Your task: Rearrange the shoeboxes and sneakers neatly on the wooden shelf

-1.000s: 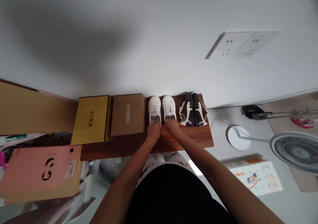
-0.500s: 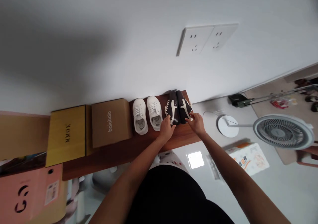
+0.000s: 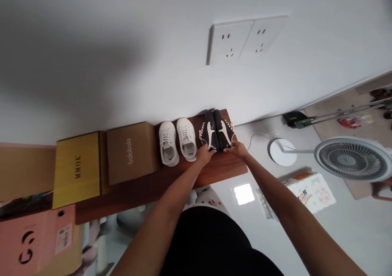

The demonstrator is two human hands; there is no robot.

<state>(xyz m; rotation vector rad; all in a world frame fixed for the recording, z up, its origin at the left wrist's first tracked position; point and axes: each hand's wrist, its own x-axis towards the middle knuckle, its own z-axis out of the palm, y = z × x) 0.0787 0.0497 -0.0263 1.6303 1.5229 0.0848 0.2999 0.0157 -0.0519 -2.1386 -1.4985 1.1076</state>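
the left dark shoe (image 3: 208,135) and the right dark shoe (image 3: 223,129) rest side by side on the bench (image 3: 222,168), just right of the frame's centre, toes toward the wall (image 3: 137,76). they seem to lie on their sides, laces outward, touching or nearly so.

the left hand (image 3: 204,155) pinches the heel end of the left dark shoe between thumb and fingers; the right hand (image 3: 239,150) does the same on the right one. how hard they press cannot be told.

to handle the pair well, keep the thumbs at the heels and the fingers along the outer sides, press inward evenly and move both hands together, so the toes stay level and neither shoe rolls. mind the white shoes (image 3: 185,133) near the left hand, left of the pair: the knuckles have little room there, so ease rather than sweep.
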